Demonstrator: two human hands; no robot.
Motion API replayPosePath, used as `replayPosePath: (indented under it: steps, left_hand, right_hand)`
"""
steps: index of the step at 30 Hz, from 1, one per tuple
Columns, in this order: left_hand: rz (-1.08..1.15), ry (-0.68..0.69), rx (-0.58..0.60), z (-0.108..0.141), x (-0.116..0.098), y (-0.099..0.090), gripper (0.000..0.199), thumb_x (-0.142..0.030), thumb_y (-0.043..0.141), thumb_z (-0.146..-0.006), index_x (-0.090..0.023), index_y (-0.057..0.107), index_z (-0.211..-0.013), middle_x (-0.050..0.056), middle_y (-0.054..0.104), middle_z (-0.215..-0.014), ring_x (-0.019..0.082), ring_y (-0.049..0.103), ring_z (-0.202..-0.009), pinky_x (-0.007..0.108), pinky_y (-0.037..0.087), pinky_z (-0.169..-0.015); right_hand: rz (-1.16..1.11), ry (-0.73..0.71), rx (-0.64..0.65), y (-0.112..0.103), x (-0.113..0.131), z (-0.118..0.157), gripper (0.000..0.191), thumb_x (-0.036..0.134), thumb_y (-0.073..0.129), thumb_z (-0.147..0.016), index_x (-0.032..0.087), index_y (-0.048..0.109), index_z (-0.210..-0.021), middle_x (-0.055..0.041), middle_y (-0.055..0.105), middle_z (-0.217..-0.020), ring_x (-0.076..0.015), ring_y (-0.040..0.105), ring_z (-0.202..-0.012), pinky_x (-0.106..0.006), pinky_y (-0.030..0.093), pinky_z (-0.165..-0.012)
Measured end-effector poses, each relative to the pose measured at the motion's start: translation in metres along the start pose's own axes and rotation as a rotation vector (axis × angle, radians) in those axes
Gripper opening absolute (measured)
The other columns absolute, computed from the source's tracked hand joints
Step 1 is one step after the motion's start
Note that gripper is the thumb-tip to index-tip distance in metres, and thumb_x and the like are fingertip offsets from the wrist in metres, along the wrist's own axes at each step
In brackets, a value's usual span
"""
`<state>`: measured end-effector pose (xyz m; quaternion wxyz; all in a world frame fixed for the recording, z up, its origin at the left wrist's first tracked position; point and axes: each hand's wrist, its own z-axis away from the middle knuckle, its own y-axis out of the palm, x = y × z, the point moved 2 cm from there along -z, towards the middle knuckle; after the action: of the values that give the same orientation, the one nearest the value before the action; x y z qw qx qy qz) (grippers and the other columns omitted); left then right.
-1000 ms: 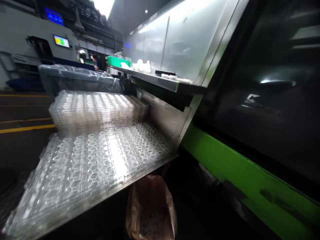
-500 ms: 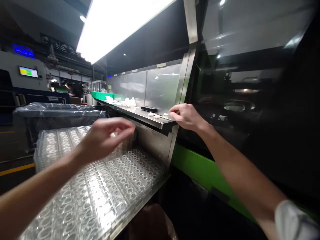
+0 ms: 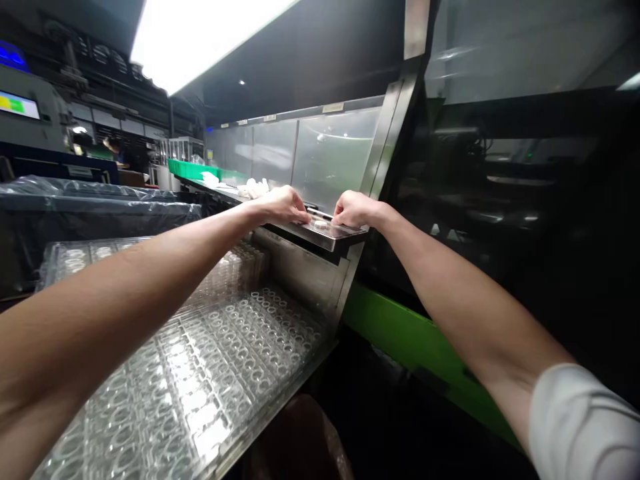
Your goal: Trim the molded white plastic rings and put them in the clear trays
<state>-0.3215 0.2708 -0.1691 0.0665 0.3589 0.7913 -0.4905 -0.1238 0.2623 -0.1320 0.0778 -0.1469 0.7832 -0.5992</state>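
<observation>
Plastic-lined bin (image 3: 125,212), my landmark: lit screen (image 3: 19,105) behind its left end; green tray (image 3: 195,170) above its right end; bright lamp (image 3: 195,40) higher; green machine beam (image 3: 400,328) lower, farther right.

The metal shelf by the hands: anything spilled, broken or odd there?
Nothing stands out. A small white piece lies on the metal shelf between the left hand and right hand; no spill or damage shows, though hands hide some.
</observation>
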Motion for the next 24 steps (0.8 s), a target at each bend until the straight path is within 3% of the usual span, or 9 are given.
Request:
replayPosePath:
  steps: [3, 6, 9, 11, 13, 15, 17, 21, 24]
  left_hand:
    - [0.040, 0.104, -0.159, 0.036, -0.005, -0.012, 0.021, -0.036, 0.080, -0.080, -0.015, 0.079, -0.082, 0.007, 0.074, -0.075, 0.020, 0.065, -0.068, 0.032, 0.047, -0.063]
    - [0.293, 0.232, -0.413, 0.137, -0.015, -0.008, 0.027, -0.032, 0.087, -0.079, -0.015, 0.081, -0.100, 0.007, 0.079, -0.092, 0.019, 0.073, -0.079, 0.029, 0.062, -0.077]
    - [0.457, 0.031, -0.552, 0.268, -0.035, 0.024, 0.029, -0.020, 0.092, -0.073, -0.023, 0.082, -0.099, 0.000, 0.079, -0.092, 0.012, 0.072, -0.074, 0.015, 0.063, -0.073]
    - [0.639, -0.213, -0.464, 0.338, -0.051, 0.060, 0.031, -0.018, 0.091, -0.075, -0.028, 0.081, -0.103, -0.002, 0.078, -0.087, 0.011, 0.073, -0.070, 0.011, 0.062, -0.070]
    - [0.847, -0.437, -0.405, 0.387, -0.063, 0.098, 0.029, -0.018, 0.090, -0.078, -0.030, 0.081, -0.102, -0.002, 0.079, -0.085, 0.013, 0.075, -0.069, 0.011, 0.062, -0.069]
    - [1.056, -0.582, -0.403, 0.415, -0.068, 0.131, 0.027, -0.018, 0.091, -0.077, -0.028, 0.081, -0.100, 0.000, 0.079, -0.084, 0.016, 0.076, -0.069, 0.013, 0.064, -0.068]
    - [1.211, -0.647, -0.406, 0.429, -0.070, 0.154, 0.028, -0.019, 0.092, -0.075, -0.026, 0.082, -0.100, 0.003, 0.080, -0.086, 0.018, 0.077, -0.071, 0.016, 0.065, -0.069]
    - [1.270, -0.635, -0.354, 0.437, -0.075, 0.168, 0.030, -0.017, 0.092, -0.077, -0.025, 0.082, -0.104, 0.005, 0.080, -0.091, 0.019, 0.078, -0.080, 0.015, 0.065, -0.074]
    - [1.313, -0.604, -0.296, 0.438, -0.078, 0.168, 0.030, -0.015, 0.091, -0.078, -0.022, 0.082, -0.106, 0.007, 0.080, -0.093, 0.020, 0.078, -0.080, 0.018, 0.066, -0.076]
  right_hand:
    - [-0.118, 0.012, -0.250, -0.011, -0.018, 0.050, 0.002, 0.016, 0.074, -0.081, 0.014, 0.073, -0.080, -0.0069, 0.073, -0.083, -0.0162, 0.063, -0.076, -0.025, 0.047, -0.067]
    - [-0.598, -0.046, -0.467, 0.013, -0.043, 0.145, 0.010, 0.027, 0.068, -0.090, 0.019, 0.062, -0.093, -0.0050, 0.074, -0.082, -0.0132, 0.059, -0.063, -0.023, 0.044, -0.056]
    - [-1.053, 0.039, -0.457, 0.085, -0.054, 0.248, 0.019, 0.031, 0.076, -0.087, 0.021, 0.060, -0.090, -0.0064, 0.076, -0.085, -0.0124, 0.058, -0.055, -0.023, 0.044, -0.050]
    - [-1.347, 0.154, -0.252, 0.148, -0.044, 0.301, 0.025, 0.029, 0.080, -0.084, 0.023, 0.056, -0.091, -0.0011, 0.074, -0.079, -0.0093, 0.054, -0.048, -0.020, 0.042, -0.046]
    - [-1.576, 0.250, 0.028, 0.204, -0.022, 0.340, 0.033, 0.034, 0.083, -0.082, 0.022, 0.052, -0.085, 0.0010, 0.069, -0.072, -0.0067, 0.047, -0.044, -0.016, 0.035, -0.040]
    - [-1.691, 0.302, 0.267, 0.242, 0.004, 0.362, 0.039, 0.040, 0.083, -0.083, 0.021, 0.050, -0.082, 0.0022, 0.064, -0.065, -0.0048, 0.040, -0.040, -0.013, 0.027, -0.035]
    - [-1.704, 0.290, 0.432, 0.257, 0.026, 0.368, 0.037, 0.044, 0.080, -0.087, 0.020, 0.052, -0.086, 0.0031, 0.061, -0.061, -0.0040, 0.036, -0.037, -0.013, 0.023, -0.032]
    - [-1.626, 0.167, 0.615, 0.244, 0.051, 0.357, 0.036, 0.049, 0.076, -0.092, 0.016, 0.064, -0.099, 0.0022, 0.061, -0.058, -0.0042, 0.038, -0.038, -0.014, 0.026, -0.033]
    - [-1.595, 0.153, 0.666, 0.235, 0.056, 0.352, 0.037, 0.049, 0.077, -0.091, 0.015, 0.066, -0.094, 0.0017, 0.062, -0.058, -0.0042, 0.040, -0.039, -0.013, 0.028, -0.034]
